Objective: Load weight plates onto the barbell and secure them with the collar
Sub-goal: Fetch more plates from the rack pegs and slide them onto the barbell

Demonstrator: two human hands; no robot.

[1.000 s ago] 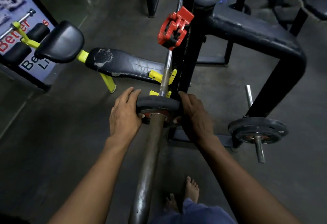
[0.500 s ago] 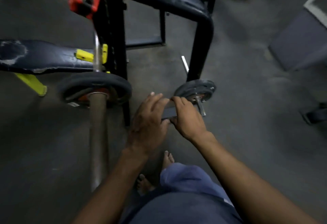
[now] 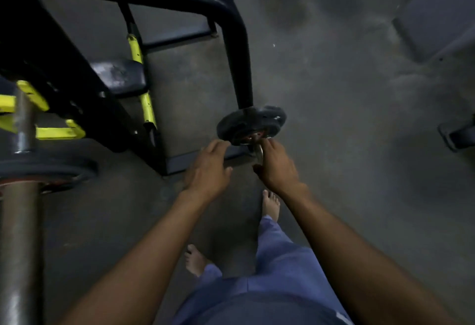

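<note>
The right hand (image 3: 279, 168) curls around the peg (image 3: 257, 151) just below the spare plate (image 3: 250, 125). The left hand (image 3: 208, 170) reaches half-open to the plate's near rim and holds nothing yet. Best to take the rim from both sides and slide it straight off the peg. The barbell (image 3: 20, 222), far left of this plate, already carries one plate (image 3: 48, 168).

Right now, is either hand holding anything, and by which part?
Both hands reach the stored weight plate on its peg. The right hand curls at its lower edge by the peg; the left hand touches its near rim. Firm grip cannot be told.
</note>
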